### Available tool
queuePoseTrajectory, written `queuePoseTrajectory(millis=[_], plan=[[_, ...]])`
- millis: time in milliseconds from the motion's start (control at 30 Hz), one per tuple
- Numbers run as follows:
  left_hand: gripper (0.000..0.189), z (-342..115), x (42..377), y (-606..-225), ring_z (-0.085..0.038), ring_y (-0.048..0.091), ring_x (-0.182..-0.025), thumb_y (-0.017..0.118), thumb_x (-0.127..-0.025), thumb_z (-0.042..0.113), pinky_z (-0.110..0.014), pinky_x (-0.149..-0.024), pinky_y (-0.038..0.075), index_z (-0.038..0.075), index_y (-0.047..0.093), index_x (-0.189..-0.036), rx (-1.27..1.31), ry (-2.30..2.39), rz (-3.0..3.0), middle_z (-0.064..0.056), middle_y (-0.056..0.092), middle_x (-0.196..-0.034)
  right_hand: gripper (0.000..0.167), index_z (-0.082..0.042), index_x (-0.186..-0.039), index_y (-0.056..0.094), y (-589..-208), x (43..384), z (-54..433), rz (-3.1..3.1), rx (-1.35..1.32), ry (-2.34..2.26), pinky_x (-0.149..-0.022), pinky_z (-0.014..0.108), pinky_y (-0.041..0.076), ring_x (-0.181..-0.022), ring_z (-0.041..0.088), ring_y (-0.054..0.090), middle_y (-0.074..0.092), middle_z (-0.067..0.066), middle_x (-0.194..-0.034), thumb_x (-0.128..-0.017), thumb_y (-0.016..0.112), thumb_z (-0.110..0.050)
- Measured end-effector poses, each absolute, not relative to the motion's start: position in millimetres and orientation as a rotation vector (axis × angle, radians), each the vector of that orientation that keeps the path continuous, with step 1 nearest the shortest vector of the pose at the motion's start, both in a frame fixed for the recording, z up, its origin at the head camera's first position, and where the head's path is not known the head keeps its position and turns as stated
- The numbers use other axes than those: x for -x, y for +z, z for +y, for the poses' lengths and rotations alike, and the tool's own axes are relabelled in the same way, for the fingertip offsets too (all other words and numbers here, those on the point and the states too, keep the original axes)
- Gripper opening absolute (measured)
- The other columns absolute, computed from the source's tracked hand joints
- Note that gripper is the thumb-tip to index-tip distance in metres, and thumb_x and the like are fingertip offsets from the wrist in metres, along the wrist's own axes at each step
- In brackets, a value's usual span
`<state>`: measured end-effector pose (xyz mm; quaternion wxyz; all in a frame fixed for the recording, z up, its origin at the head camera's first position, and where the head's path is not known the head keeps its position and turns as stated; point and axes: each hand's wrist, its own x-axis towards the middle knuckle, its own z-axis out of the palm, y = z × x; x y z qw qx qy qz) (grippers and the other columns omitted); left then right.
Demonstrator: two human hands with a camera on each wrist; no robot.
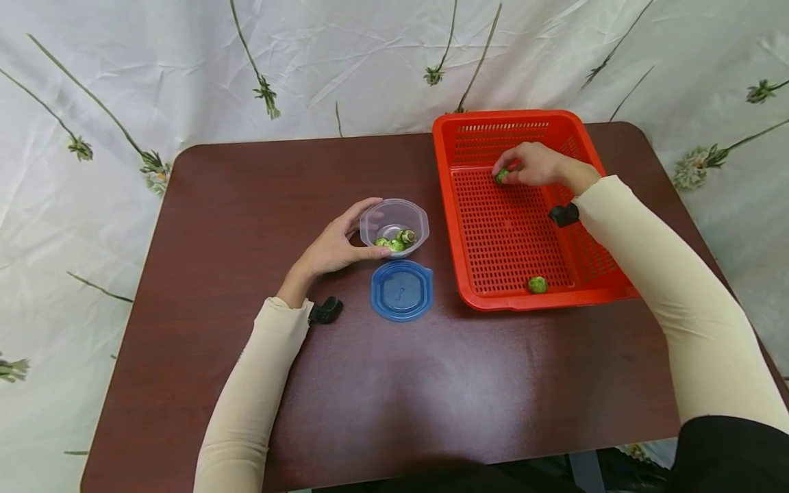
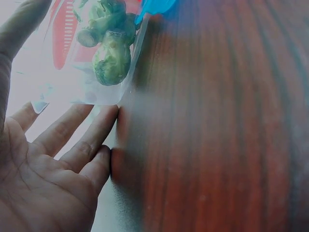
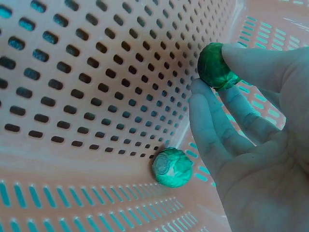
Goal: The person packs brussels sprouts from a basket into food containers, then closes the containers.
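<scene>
My left hand [image 1: 335, 243] holds a small clear plastic container [image 1: 424, 224] upright on the table, thumb on the near side and fingers on the far side. Several Brussels sprouts [image 2: 112, 63] lie inside it. Over the far part of a red perforated basket [image 1: 459, 226], my right hand [image 1: 539, 164] pinches one Brussels sprout [image 3: 212, 66] between thumb and fingertips. Another Brussels sprout [image 1: 537, 284] rests on the basket floor by its near wall. A blue lid [image 1: 402, 291] lies flat just in front of the container.
All this stands on a dark brown wooden table [image 1: 246, 226] with rounded corners. The basket takes up its far right part, close to the back edge. A white cloth with printed flowers [image 1: 345, 61] hangs behind and beside the table.
</scene>
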<state>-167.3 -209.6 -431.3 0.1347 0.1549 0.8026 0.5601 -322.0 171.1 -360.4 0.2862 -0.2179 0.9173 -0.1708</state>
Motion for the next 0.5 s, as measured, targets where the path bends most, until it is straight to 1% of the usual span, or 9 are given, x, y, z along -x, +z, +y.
queuePoseTrajectory(millis=[233,500], plan=[[0.086,-210,167,-431,-0.018,0.051,-0.135,0.086,-0.081,0.021,-0.044,-0.115,0.036,0.031,0.038,-0.152,-0.458,1.619,2.339,-0.002,0.052,-0.145,0.031,-0.004,-0.133,0.059,-357,318,167,2.461,0.654,-0.464,-0.104,0.053,0.043,-0.125,0.039,0.056,0.052,0.023,-0.143,-0.104,0.052,-0.014],[0.086,-210,167,-430,-0.021,0.050,-0.136,0.085,-0.081,0.019,-0.046,-0.114,0.036,0.031,0.038,-0.152,-0.476,1.614,2.340,-0.003,0.052,-0.146,0.032,-0.003,-0.133,0.059,-353,311,161,2.455,0.752,-0.504,-0.106,0.056,0.043,-0.128,0.043,0.055,0.052,0.022,-0.144,-0.104,0.054,-0.015]])
